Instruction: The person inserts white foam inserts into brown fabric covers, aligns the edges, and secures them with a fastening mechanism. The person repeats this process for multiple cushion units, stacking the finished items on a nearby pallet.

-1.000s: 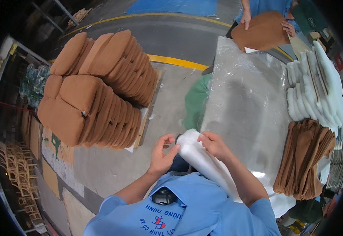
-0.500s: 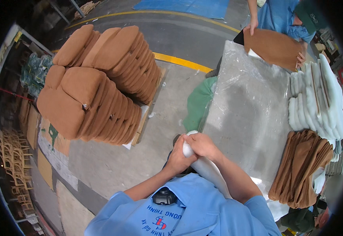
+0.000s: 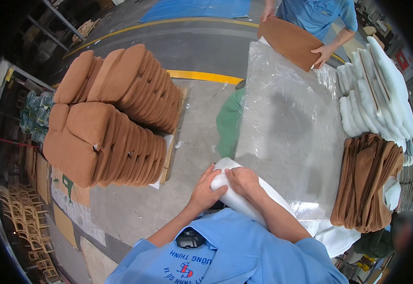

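A white piece of soft padding (image 3: pixel 231 190), folded or rolled lengthwise, runs from the near end of the table back under my right forearm. My left hand (image 3: pixel 205 190) is curled along its left side, with the thumb on the white surface. My right hand (image 3: pixel 243 181) grips it from above and to the right, fingers bent into the padding. The lower end of the padding is hidden by my arm and blue shirt. Both hands are close together just off the table's near left corner.
A plastic-covered table (image 3: pixel 287 123) stands ahead, with green cloth (image 3: pixel 229 123) hanging at its left. Stacked brown cushions (image 3: pixel 116 109) fill a pallet at left. Brown covers (image 3: pixel 365 184) and white padding (image 3: pixel 377 90) lie right. Across the table, another person holds a brown cover (image 3: pixel 291 41).
My hands have moved slightly apart, showing more of the white padding's end. Across the table, the other person has shifted left with the brown cover. The whole view has turned a little.
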A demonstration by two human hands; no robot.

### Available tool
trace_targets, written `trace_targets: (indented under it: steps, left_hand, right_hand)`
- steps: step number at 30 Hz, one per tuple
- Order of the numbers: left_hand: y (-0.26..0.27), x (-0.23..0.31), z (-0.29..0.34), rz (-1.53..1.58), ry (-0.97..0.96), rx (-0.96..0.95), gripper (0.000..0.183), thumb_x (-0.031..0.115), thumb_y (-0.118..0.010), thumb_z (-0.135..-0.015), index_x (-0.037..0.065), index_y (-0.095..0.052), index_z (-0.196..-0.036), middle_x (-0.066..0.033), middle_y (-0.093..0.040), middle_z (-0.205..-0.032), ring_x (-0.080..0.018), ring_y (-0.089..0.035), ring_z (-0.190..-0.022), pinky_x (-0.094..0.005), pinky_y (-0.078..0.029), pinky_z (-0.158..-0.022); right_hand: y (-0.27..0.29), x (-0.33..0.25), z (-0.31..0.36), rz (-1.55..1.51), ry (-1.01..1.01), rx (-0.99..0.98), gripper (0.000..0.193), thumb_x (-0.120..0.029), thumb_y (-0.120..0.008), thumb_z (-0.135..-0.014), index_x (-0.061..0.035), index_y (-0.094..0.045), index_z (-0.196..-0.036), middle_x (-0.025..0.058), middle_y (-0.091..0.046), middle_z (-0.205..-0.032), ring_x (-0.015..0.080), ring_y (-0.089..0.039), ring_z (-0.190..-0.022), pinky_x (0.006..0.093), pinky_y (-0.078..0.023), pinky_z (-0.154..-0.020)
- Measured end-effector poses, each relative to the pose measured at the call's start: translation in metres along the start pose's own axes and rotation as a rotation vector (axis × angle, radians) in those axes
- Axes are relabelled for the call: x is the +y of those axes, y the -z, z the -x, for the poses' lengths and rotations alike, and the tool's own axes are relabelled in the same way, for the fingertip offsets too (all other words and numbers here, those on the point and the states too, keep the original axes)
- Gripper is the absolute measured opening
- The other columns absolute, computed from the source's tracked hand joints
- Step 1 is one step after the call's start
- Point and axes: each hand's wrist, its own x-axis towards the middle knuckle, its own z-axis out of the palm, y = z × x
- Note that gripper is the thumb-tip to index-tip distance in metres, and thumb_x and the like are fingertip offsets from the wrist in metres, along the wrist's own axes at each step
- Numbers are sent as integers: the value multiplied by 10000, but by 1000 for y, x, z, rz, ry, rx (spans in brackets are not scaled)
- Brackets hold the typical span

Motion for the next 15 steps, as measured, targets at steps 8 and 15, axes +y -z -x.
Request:
trace_targets:
  steps: [8, 15]
  left_hand:
    - [2, 0, 1, -3, -89, -3, 675, 399, -724, -921, 14, -580, -1457, -249, -404, -1641, -384, -391, -1523, -443, -326, -1238]
    - [19, 33, -10, -421, -210, -191, 594, 345, -633, -983, 10, -573, -1470, -223, -487, -1590, -418, -346, -1537, -482, -241, -1282]
  right_hand:
    - [11, 57, 10, -34, -30, 66, 341, -267, -520, -1044, -3, -730, -1091, 251, -744, -1081, 442, -701, -1046, 530, -535, -938]
    - [-16, 36, -31, -231, 349, 182, 253, -103, -554, -938, -51, -679, -1151, 266, -721, -1097, 460, -683, -1051, 538, -520, -921]
